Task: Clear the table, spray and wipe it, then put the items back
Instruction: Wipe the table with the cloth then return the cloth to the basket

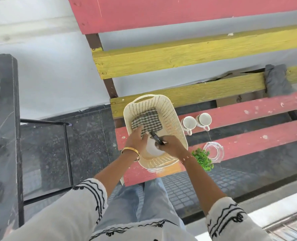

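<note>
slatted bench-style table (231,148), pink and yellow planks with open gaps, dark tiled floor showing through.

both hands down inside cream plastic basket (172,117) at the near left end. left hand (135,139) spread over checked cloth (146,123), fingers fairly flat, touching rather than clearly gripping; can't tell if pinching an edge. right hand (172,146) curled round the neck of white spray bottle (152,146), black trigger head (155,138) poking toward 11 o'clock.

basket contents: just cloth at the far half, bottle at the near half. looks like cleaning kit coming out, table not cleared yet.

outward at 2 o'clock of basket: two white mugs (197,122) side by side on a pink plank, handles toward the viewer. at 4 o'clock: glass ashtray-looking dish (213,150) touching small green plant (202,159), right by the right wrist.

risks, just guessing: forearm clipping plant or glass on the lift, knocking either off the near edge. small stuff tipping into plank gaps. light basket sliding if bottle snags the rim.
</note>
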